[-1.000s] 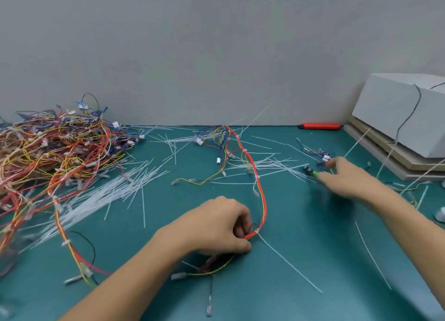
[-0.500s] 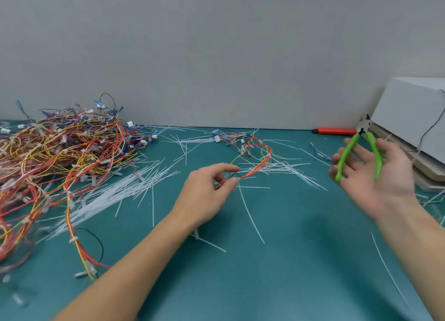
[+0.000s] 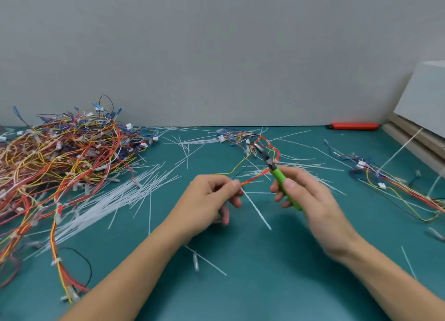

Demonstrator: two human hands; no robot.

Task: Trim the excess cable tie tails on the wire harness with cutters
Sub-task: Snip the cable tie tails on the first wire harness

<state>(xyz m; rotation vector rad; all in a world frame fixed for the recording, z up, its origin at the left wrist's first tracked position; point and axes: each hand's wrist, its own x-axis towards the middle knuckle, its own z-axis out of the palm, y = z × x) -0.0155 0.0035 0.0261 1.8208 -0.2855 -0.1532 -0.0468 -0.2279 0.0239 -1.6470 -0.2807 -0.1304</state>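
My left hand (image 3: pixel 207 200) pinches a red, orange and yellow wire harness (image 3: pixel 256 176) between thumb and fingertips above the green mat. A long white cable tie tail (image 3: pixel 257 211) sticks out from the pinch down to the right. My right hand (image 3: pixel 305 195) grips green-handled cutters (image 3: pixel 280 176), their dark jaws pointing up and left over the harness loop. The far end of the harness trails back to white connectors (image 3: pixel 221 139).
A big tangled heap of harnesses (image 3: pixel 60 157) fills the left side. Loose white cable ties (image 3: pixel 115 195) lie scattered across the green mat (image 3: pixel 240 284). Another harness (image 3: pixel 395 188) lies at right. An orange utility knife (image 3: pixel 352 126) and a grey box (image 3: pixel 426 101) sit by the wall.
My right hand picked the cutters up from the mat, raised them, then brought them left to the harness. My left hand lifted the harness and now pinches it at the tie.
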